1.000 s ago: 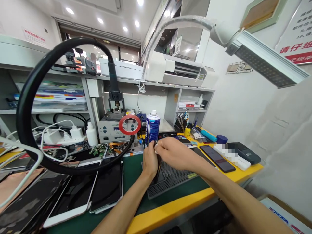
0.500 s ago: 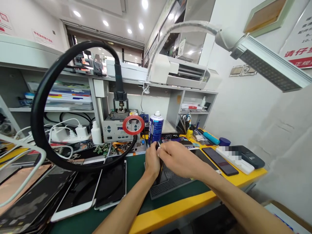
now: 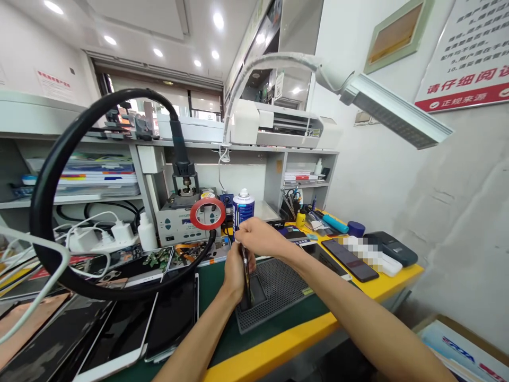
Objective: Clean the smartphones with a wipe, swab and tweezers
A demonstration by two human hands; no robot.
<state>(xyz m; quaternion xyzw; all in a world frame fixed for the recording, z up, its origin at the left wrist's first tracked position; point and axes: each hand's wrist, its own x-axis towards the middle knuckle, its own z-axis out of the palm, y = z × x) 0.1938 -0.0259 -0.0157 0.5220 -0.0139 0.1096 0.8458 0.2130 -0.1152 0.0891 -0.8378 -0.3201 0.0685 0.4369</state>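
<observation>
Your left hand (image 3: 234,270) grasps a slim dark device (image 3: 247,278), which is held upright on edge at the left end of the perforated grey mat (image 3: 284,278). Your right hand (image 3: 258,237) is clenched at the device's upper end; its fingertips are hidden, so whether they pinch a part cannot be told. The mat lies close to the yellow front edge of the workbench (image 3: 278,347). A blue spray can (image 3: 243,208) stands just beyond your hands, toward the rear edge. Left of the mat, a black-screened tablet (image 3: 173,313) lies flat. A dark phone (image 3: 350,260) lies near the right edge of the surface, beside a white object (image 3: 392,265).
</observation>
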